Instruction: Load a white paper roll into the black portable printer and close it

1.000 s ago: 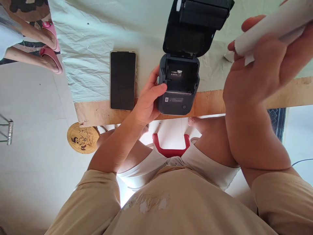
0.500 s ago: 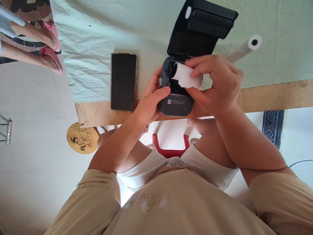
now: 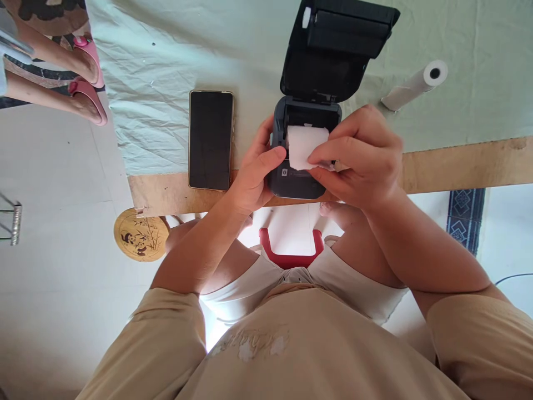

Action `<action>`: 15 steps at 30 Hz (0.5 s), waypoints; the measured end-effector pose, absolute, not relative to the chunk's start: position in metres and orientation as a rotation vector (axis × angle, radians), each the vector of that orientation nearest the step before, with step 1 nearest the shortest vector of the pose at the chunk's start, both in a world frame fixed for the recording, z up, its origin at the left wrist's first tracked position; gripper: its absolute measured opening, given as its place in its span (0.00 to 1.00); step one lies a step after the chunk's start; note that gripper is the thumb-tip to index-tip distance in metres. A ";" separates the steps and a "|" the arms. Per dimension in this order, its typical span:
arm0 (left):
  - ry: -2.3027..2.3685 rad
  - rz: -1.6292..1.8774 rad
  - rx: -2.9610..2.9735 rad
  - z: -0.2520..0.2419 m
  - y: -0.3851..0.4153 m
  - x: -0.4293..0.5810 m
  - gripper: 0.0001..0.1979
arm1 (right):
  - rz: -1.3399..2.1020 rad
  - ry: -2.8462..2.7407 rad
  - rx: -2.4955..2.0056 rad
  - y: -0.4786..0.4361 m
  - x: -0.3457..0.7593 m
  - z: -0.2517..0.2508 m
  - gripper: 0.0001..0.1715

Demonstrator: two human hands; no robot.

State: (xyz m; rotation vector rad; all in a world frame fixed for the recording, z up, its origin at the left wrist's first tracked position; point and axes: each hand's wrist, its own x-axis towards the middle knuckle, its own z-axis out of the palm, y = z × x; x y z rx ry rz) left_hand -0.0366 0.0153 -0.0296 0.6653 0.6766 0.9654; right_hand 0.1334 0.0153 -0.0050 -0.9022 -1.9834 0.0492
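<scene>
A small dark label printer stands at the table's front edge with its black lid swung up and back. My left hand grips the printer's left side, thumb on the top rim. In the printer's compartment sits a white paper roll, its loose end lying over the front rim. My right hand pinches that loose end between thumb and fingers, at the right of the compartment. The fingers hide the roll's right end.
A dark-screened phone lies left of the printer. Another white paper roll lies to the right on the pale green cloth. A person's feet in pink slippers are at the far left, near a round wooden stool.
The paper roll has gone from tilted above the compartment to lying level inside it. My right hand has shifted left and down to the paper's loose end.
</scene>
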 end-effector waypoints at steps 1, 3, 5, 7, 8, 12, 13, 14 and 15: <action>0.682 0.969 0.667 -0.029 0.015 -0.036 0.23 | 0.062 -1.997 -0.884 0.015 0.133 -0.006 0.07; 0.696 0.971 0.660 -0.026 0.014 -0.036 0.21 | 0.070 -2.014 -0.863 0.014 0.132 -0.006 0.06; 0.712 0.968 0.647 -0.022 0.013 -0.036 0.21 | 0.074 -2.031 -0.840 0.012 0.133 -0.006 0.04; 0.727 0.962 0.640 -0.020 0.012 -0.037 0.23 | 0.120 -2.019 -0.831 0.010 0.135 -0.006 0.06; 0.742 0.955 0.644 -0.020 0.012 -0.037 0.24 | 0.154 -1.992 -0.852 0.010 0.136 -0.005 0.08; 0.805 0.912 0.697 -0.021 0.013 -0.038 0.30 | 0.253 -1.856 -1.059 0.011 0.139 -0.003 0.09; 0.802 0.917 0.708 -0.022 0.013 -0.038 0.30 | 0.269 -1.855 -1.097 0.011 0.138 -0.003 0.10; 0.791 0.930 0.713 -0.023 0.013 -0.038 0.30 | 0.286 -1.866 -1.117 0.011 0.138 -0.003 0.12; 0.777 0.950 0.713 -0.023 0.013 -0.037 0.29 | 0.304 -1.885 -1.123 0.011 0.137 -0.004 0.13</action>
